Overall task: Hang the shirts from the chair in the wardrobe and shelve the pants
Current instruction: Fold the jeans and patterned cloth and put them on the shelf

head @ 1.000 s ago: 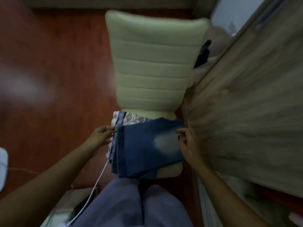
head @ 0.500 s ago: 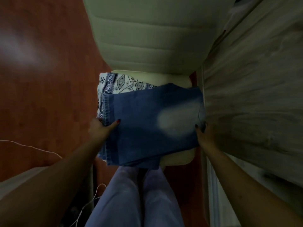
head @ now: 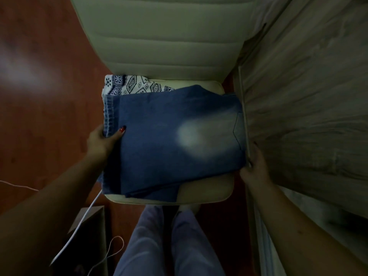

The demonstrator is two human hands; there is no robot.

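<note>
Folded blue jeans (head: 159, 144) with a faded pale patch lie on the seat of a cream padded chair (head: 163, 36). Under them, at the back left of the seat, a white garment with a dark blue geometric print (head: 135, 86) sticks out. My left hand (head: 101, 142) grips the jeans' left edge, thumb on top and fingers underneath. My right hand (head: 253, 166) holds the jeans' right edge, its fingertips tucked under the fabric next to the wooden panel.
A pale wood-grain panel (head: 308, 96) rises close on the right, almost touching the chair. The reddish wooden floor (head: 39, 96) spreads to the left. A white cable (head: 83, 218) runs over a dark box (head: 87, 236) at lower left. My legs in light trousers (head: 165, 242) stand before the chair.
The view has closed in on the chair seat. Both hands slid from the jeans' far corners to the side edges and took hold there.
</note>
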